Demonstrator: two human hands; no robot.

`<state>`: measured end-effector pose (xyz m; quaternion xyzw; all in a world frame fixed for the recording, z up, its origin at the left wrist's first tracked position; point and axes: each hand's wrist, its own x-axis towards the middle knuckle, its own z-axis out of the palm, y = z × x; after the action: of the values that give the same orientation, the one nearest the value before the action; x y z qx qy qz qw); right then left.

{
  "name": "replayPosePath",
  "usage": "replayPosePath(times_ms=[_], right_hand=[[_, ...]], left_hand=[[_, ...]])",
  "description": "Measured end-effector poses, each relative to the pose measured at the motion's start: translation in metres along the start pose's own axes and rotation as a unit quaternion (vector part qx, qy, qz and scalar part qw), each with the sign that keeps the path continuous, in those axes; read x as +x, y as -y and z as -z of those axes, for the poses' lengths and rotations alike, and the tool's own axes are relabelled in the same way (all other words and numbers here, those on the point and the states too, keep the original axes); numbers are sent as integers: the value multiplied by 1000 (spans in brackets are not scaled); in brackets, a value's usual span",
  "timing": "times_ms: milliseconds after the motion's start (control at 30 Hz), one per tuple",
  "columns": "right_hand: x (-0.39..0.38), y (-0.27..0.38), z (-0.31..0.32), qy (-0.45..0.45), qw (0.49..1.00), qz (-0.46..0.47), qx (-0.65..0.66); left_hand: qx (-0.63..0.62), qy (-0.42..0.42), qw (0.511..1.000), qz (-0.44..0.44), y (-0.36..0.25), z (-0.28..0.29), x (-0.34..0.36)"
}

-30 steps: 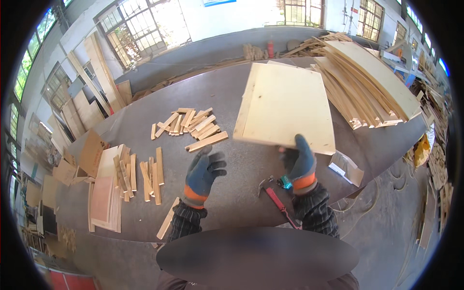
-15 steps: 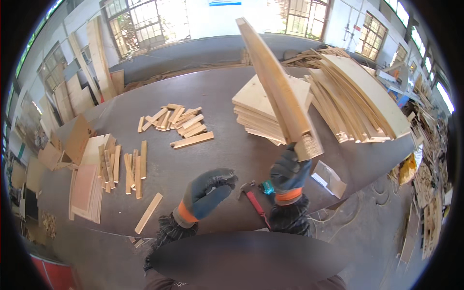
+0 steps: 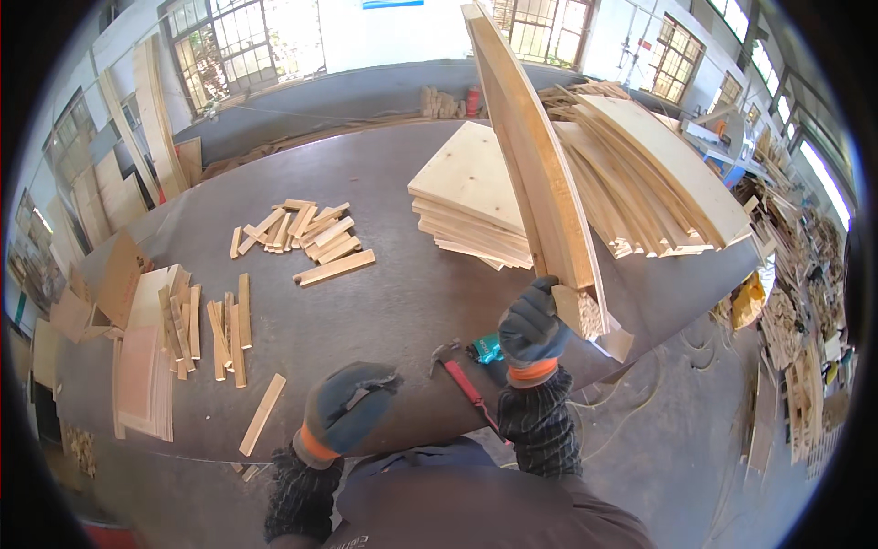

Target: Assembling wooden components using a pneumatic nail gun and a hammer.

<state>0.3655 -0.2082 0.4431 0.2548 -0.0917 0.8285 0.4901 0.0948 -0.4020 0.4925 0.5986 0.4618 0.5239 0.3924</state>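
Note:
My right hand grips a long wooden board with a batten along it, held nearly upright on its edge. My left hand is curled at the near table edge; whatever it holds, if anything, is hidden. Both wear dark gloves with orange cuffs. A red-handled hammer and a teal tool lie between them. Beyond, square panels are stacked. Small wood blocks form a loose heap, and longer strips lie to the left, with a single strip nearer.
The dark table carries long curved boards at right and thin sheets with an open carton at left. Scrap wood, a yellow sack and loose hoses surround the right side. Planks lean on the wall.
My right hand has turned the board from flat to upright on its edge and shifted it slightly left. My left hand has moved down toward the near edge, its fingers now curled.

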Motion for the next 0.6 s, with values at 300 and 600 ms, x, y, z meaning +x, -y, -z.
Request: replayPosePath(times_ms=[300,600], right_hand=[[37,16,-29,-138,959,74,-236],[150,35,64,-260,874,133,-387]], left_hand=[[-5,-75,997,-14,-22,25,-34],[211,-9,947,-243,-138,54,-22]])
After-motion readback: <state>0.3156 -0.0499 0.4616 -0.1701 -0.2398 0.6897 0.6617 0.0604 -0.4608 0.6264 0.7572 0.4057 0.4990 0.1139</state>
